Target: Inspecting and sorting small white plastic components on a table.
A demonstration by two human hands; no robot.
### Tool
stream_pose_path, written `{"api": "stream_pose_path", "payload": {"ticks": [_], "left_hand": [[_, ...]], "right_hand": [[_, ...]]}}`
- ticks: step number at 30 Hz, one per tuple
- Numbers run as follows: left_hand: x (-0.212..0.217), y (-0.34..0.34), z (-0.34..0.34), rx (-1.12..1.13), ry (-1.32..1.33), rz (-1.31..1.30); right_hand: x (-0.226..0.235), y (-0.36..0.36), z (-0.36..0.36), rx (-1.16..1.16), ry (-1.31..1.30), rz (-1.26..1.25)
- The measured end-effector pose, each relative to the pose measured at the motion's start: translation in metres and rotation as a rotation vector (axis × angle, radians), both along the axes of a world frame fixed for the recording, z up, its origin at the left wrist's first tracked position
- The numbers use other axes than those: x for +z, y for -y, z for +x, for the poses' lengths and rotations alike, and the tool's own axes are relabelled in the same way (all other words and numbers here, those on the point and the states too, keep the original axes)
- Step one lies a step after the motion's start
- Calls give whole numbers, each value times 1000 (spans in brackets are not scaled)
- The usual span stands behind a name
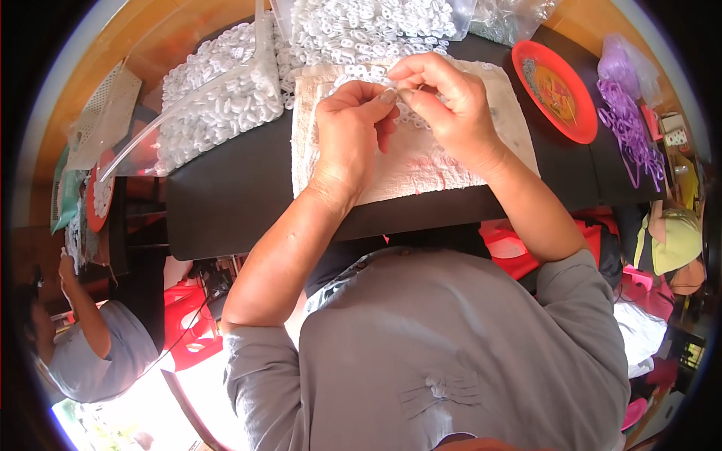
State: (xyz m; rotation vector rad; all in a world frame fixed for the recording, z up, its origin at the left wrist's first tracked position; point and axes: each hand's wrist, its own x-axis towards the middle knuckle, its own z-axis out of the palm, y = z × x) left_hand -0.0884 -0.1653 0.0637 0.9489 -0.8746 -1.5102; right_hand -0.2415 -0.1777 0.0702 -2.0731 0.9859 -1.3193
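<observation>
Over a pale towel (421, 169), my two hands meet fingertip to fingertip. My left hand (350, 124) is closed, thumb and forefinger pinched together with the other fingers curled under. My right hand (451, 101) also pinches, its thumb and forefinger tips almost touching the left thumb. Whatever lies between the fingertips is too small and too covered to make out. Just beyond and beneath the fingers, several small white plastic pieces with holes (361, 73) are scattered on the towel.
Beyond the towel stand a clear bag of white pieces (218, 105) and a heaped tub of them (368, 26). A red plate (556, 90) holding small grey bits and purple ribbon (632, 131) lie to the right on the black table (226, 203). Another person (98, 338) sits at left.
</observation>
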Motion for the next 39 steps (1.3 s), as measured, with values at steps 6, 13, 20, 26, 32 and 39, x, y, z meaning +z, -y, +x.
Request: {"api": "stream_pose_path", "payload": {"ticks": [6, 13, 20, 26, 32, 39], "left_hand": [[2, 2, 1, -1, -35, 25], [2, -10, -3, -518, 109, -102], [4, -12, -2, -696, 141, -168], [4, -12, -2, -695, 125, -189], [5, -12, -2, -651, 136, -202], [12, -6, 12, -164, -135, -152]], "right_hand": [[7, 1, -10, -36, 45, 53], [19, 15, -12, 1, 89, 296], [12, 64, 11, -61, -462, 101], [14, 87, 30, -62, -872, -44], [7, 93, 31, -16, -877, -63], [19, 90, 22, 20, -844, 58]]}}
